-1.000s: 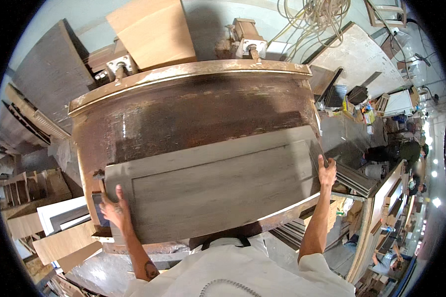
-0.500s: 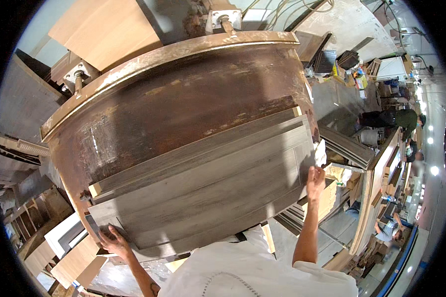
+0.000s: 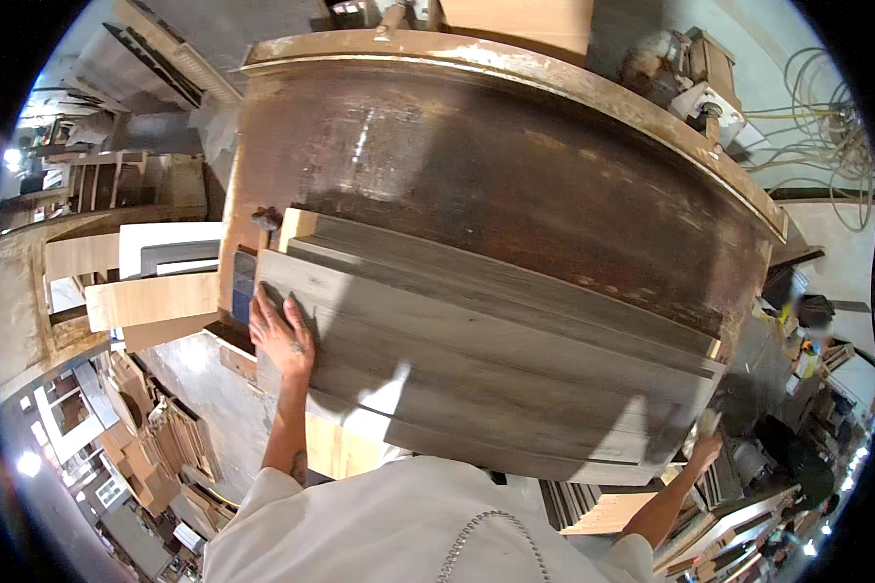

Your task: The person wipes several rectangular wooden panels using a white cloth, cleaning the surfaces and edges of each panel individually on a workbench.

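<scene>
1. We see a long gray wood panel [image 3: 496,364] on the near side of a big brown table [image 3: 544,194]. It lies at a slant, with its left end farther from us and its right end closer.
2. Our left hand [image 3: 284,335] is open, with the fingers a little apart and the thumb sticking out. It rests on the left end of the panel and is not wrapped around anything.
3. Our right hand [image 3: 707,449] is by the panel's right end. The fingers look bent, but it is blurry. A pale thing [image 3: 707,424] is right at it, and we cannot tell if the hand has hold of it or touches the panel.
4. Just behind the panel we see another gray board [image 3: 476,277], with a light wood end on the left.
5. Near that end is a small tool with a dark head [image 3: 264,220]. A dark blue thing [image 3: 244,284] is just left of the panel.
6. Off to our left is a light wood board [image 3: 153,300]. Stacked boards [image 3: 598,507] are low on our right.
</scene>
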A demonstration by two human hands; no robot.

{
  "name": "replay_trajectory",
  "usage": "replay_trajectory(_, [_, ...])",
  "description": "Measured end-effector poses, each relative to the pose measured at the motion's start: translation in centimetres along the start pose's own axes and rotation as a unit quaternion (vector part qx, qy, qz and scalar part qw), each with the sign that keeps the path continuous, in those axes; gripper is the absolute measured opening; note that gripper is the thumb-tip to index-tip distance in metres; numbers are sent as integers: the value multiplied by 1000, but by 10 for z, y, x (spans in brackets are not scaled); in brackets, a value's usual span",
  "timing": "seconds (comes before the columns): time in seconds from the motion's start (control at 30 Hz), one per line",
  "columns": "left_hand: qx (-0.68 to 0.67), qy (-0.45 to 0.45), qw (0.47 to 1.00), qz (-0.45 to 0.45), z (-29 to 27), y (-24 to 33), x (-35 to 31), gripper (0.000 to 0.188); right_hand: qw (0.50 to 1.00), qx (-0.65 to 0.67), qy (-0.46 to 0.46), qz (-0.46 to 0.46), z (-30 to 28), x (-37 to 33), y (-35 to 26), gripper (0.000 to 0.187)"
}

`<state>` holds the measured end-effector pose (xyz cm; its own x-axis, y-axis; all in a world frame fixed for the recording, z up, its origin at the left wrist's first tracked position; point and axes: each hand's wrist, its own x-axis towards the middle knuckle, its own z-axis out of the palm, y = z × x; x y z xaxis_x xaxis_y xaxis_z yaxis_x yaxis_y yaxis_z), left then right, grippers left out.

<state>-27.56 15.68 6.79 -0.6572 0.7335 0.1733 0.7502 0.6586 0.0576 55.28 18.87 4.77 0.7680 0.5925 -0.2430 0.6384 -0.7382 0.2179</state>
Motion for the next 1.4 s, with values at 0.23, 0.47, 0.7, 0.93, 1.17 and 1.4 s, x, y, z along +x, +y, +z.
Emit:
replay_trajectory(0.23, [29,22,999,12,15,-14,-10,51,940,-33,278,-193,-105,63,-201,48])
replay_trajectory(0.47, [41,-11,999,5,25,-8,2,58,956,34,179,-229,-47,155,-333,43])
replay_trajectory(0.7, [61,6,998,-8,26,-25,-2,58,959,41,124,-251,-45,78,-363,62])
replay_trajectory(0.93, [33,-14,999,-12,33,-27,0,61,972,100,173,-120,-31,141,-357,40])
replay_trajectory(1.17, [52,-29,998,-11,25,-15,0,60,957,-101,155,-222,-47,134,-351,25])
replay_trajectory(1.4, [45,-24,998,-29,22,-12,-8,58,847,58,-101,-518,-71,-19,-369,43])
